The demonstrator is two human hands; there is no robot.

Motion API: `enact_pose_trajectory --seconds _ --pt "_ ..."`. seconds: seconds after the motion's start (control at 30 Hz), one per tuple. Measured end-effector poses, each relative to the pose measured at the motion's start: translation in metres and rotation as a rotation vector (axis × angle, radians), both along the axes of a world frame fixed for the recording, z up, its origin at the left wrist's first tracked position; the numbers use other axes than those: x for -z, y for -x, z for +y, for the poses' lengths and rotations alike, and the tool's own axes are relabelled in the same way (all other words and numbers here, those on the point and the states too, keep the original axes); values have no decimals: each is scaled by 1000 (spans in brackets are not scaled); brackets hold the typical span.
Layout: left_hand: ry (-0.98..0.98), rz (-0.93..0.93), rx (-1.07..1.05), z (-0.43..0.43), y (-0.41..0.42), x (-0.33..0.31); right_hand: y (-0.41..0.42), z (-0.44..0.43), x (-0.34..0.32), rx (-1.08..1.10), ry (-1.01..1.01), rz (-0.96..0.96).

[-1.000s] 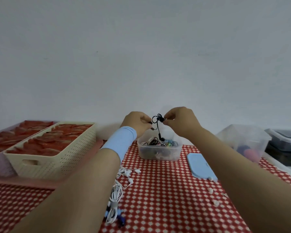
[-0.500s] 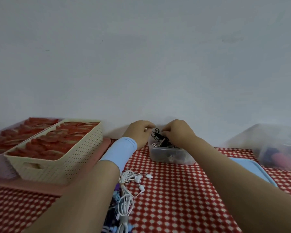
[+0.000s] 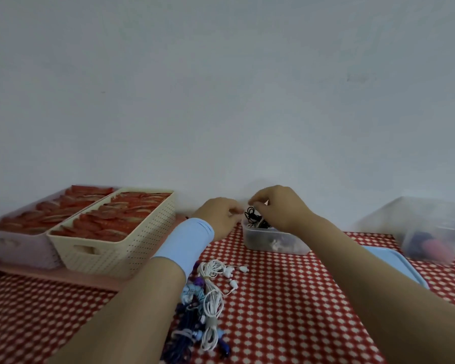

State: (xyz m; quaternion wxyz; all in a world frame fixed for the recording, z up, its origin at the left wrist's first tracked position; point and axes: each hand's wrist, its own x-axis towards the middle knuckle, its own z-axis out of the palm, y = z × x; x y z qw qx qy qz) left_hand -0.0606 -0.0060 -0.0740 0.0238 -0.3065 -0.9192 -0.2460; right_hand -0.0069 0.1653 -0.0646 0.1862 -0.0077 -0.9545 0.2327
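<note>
Fingertips (image 3: 255, 204) of the right hand (image 3: 280, 210) pinch the top of a black earphone cable (image 3: 250, 216), a thin, glossy cord bunched into small loops. The cable hangs just below that pinch, at the near-left corner of the clear plastic tub (image 3: 273, 241), its lower loops lying among other coiled cords inside. The tub is rectangular with rounded corners and cloudy, see-through walls. The left hand (image 3: 218, 214) sits just beside the cable with its fingers curled toward it; whether they touch the cord I cannot tell. A smooth, pale blue wristband (image 3: 185, 243) wraps that wrist. All of this stands on a red-and-white checked tablecloth (image 3: 286, 298). Nearer the camera, white earphones (image 3: 212, 269) lie in loose coils beside a tangle of blue and purple earphones (image 3: 192, 306). A cream perforated basket (image 3: 121, 245) holds rows of red packets (image 3: 121, 216). A flat, pale blue lid (image 3: 394, 265) lies to the right.
</note>
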Motion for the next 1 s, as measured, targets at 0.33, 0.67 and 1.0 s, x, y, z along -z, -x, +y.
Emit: enact_pose_trajectory --seconds 0.33,0.67,1.0 --pt "310 -196 -63 -69 -48 20 -43 -78 39 -203 -184 -367" --pt "-91 -66 -101 -96 -59 13 -46 -96 35 -78 57 -209" --pt "-552 -208 -42 -98 -66 -20 -63 -102 -1 -261 645 -164"
